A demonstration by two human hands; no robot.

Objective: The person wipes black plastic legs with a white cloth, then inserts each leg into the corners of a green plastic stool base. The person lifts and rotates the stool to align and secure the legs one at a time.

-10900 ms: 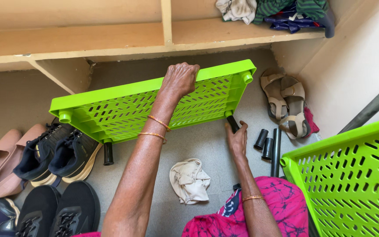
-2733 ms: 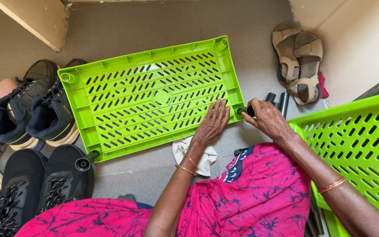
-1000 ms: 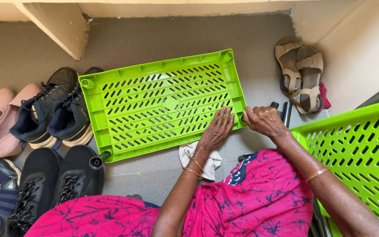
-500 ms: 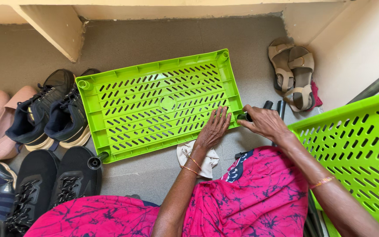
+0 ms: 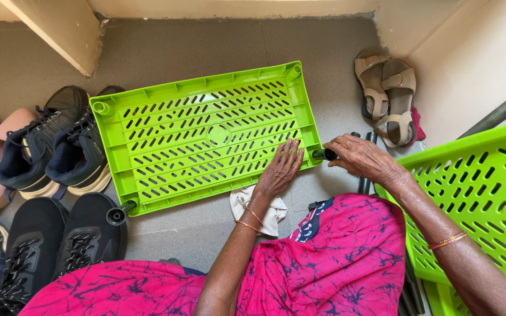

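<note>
Green slatted tray (image 5: 206, 134) lies on grey floor (image 5: 206, 47)

Grey floor (image 5: 218, 41), cream walls (image 5: 469, 58), daylight

The slotted green tray (image 5: 206, 137) is showing as smooth moulded plastic with a slight sheen, and the black tube (image 5: 325, 154) at its corner is looking like matt plastic. The floor (image 5: 218, 41) is appearing as matt, faintly rough grey stone or concrete, while the crumpled cream rag (image 5: 267, 209) is reading as soft cloth.
</note>
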